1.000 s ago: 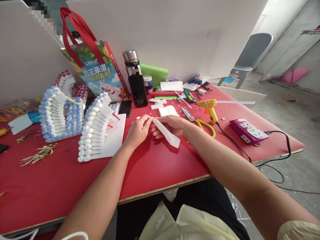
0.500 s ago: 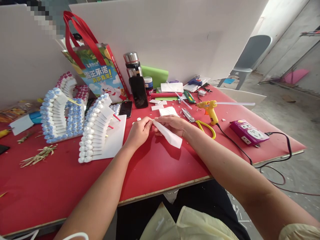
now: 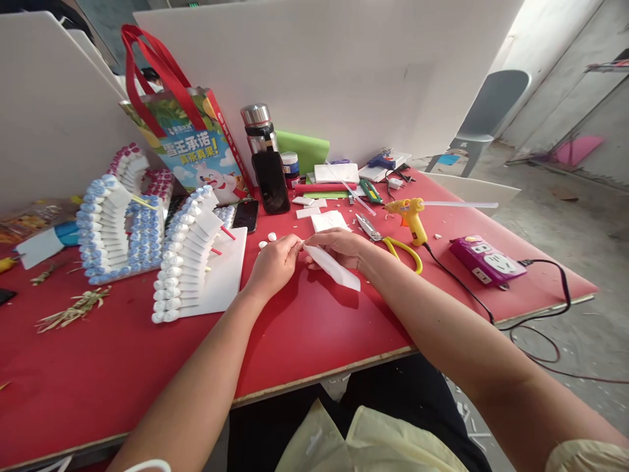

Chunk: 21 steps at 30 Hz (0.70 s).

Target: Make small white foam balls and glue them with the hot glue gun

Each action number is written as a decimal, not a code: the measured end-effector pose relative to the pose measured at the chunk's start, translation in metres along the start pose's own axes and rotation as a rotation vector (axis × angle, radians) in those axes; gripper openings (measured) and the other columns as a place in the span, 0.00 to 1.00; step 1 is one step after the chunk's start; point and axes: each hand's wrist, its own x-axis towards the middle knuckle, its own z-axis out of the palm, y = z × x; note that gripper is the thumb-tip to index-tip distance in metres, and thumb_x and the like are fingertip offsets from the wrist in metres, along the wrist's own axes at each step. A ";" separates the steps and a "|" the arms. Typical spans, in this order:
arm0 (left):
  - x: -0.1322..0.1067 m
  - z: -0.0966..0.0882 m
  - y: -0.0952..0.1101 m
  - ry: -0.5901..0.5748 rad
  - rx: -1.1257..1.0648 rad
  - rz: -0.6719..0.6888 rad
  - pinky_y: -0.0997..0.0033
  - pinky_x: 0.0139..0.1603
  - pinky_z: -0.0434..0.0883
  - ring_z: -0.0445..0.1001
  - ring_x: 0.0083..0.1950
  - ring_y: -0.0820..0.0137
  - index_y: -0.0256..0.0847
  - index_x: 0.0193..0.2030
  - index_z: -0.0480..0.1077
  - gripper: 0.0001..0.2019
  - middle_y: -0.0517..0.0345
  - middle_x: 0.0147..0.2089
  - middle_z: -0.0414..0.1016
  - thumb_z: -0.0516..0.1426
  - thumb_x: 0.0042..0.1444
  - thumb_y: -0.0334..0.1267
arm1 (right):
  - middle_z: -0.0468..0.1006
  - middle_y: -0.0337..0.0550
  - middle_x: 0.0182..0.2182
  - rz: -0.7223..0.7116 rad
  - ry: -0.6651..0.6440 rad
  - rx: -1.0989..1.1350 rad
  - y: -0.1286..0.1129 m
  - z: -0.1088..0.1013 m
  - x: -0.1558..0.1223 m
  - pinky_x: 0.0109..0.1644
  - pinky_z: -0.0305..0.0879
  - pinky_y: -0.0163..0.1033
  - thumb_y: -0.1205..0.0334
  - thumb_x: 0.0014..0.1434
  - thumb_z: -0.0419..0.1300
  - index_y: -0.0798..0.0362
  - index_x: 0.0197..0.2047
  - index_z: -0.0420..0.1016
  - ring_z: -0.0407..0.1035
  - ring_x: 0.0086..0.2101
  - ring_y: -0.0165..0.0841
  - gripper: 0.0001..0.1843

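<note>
A strip of thin white paper (image 3: 337,270) is held between both hands above the red table, its wide free end angled toward me and to the right. My left hand (image 3: 276,261) is closed, thumb and forefinger pinching the strip's narrow end. My right hand (image 3: 339,246) is closed around the strip near that same end, its lower fingers partly hidden behind the paper. Just beyond my left hand lie small white rolls (image 3: 272,236). A stack of white paper (image 3: 330,221) rests behind my right hand.
At left stand a white roll-edged model (image 3: 171,282) and a blue-and-white one (image 3: 98,229). Yellow-handled snips (image 3: 403,249), a yellow glue gun (image 3: 413,219) and a purple power strip (image 3: 486,260) lie right. A phone (image 3: 271,182) leans on a steel flask (image 3: 256,117) behind.
Both hands have shifted very slightly right, still holding the paper strip, whose free end has swung a little. More of the small white rolls shows beyond my left hand.
</note>
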 end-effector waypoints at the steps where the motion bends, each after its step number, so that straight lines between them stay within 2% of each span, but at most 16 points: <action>1: 0.000 0.000 0.000 -0.001 0.000 0.001 0.69 0.35 0.62 0.70 0.31 0.67 0.42 0.34 0.67 0.14 0.58 0.30 0.72 0.48 0.68 0.43 | 0.82 0.53 0.27 0.008 -0.019 0.000 0.000 -0.002 0.001 0.38 0.79 0.45 0.70 0.62 0.60 0.61 0.36 0.76 0.78 0.30 0.39 0.04; 5: 0.000 -0.002 0.001 -0.006 -0.051 -0.009 0.70 0.36 0.63 0.70 0.32 0.67 0.43 0.34 0.67 0.15 0.58 0.30 0.73 0.47 0.69 0.45 | 0.82 0.54 0.31 0.048 -0.118 0.041 0.002 -0.007 0.005 0.42 0.79 0.48 0.67 0.63 0.61 0.61 0.39 0.76 0.79 0.32 0.39 0.05; 9: -0.001 -0.002 0.002 -0.011 -0.064 0.002 0.70 0.36 0.63 0.70 0.32 0.67 0.43 0.35 0.67 0.15 0.57 0.31 0.73 0.46 0.69 0.44 | 0.82 0.53 0.32 0.074 -0.173 0.102 0.004 -0.009 0.007 0.43 0.79 0.45 0.67 0.63 0.59 0.61 0.39 0.75 0.78 0.32 0.38 0.05; 11: -0.001 -0.002 0.002 -0.009 -0.048 0.012 0.70 0.36 0.63 0.69 0.32 0.67 0.43 0.34 0.67 0.15 0.57 0.32 0.73 0.46 0.69 0.43 | 0.82 0.53 0.31 0.075 -0.166 0.116 0.005 -0.008 0.007 0.43 0.79 0.43 0.69 0.63 0.59 0.60 0.38 0.75 0.78 0.32 0.37 0.05; 15: -0.001 -0.001 0.002 -0.017 -0.067 -0.030 0.70 0.33 0.61 0.68 0.30 0.68 0.43 0.33 0.66 0.15 0.59 0.29 0.71 0.47 0.68 0.45 | 0.81 0.49 0.29 -0.011 -0.114 0.107 0.004 -0.004 0.003 0.43 0.78 0.44 0.72 0.61 0.60 0.58 0.36 0.73 0.78 0.31 0.36 0.02; 21: 0.000 -0.002 0.002 -0.063 -0.135 -0.098 0.71 0.29 0.58 0.64 0.26 0.69 0.43 0.31 0.66 0.16 0.62 0.24 0.66 0.48 0.67 0.46 | 0.77 0.43 0.24 -0.077 -0.082 0.002 0.002 0.002 -0.002 0.35 0.76 0.38 0.72 0.57 0.64 0.56 0.32 0.71 0.75 0.27 0.33 0.06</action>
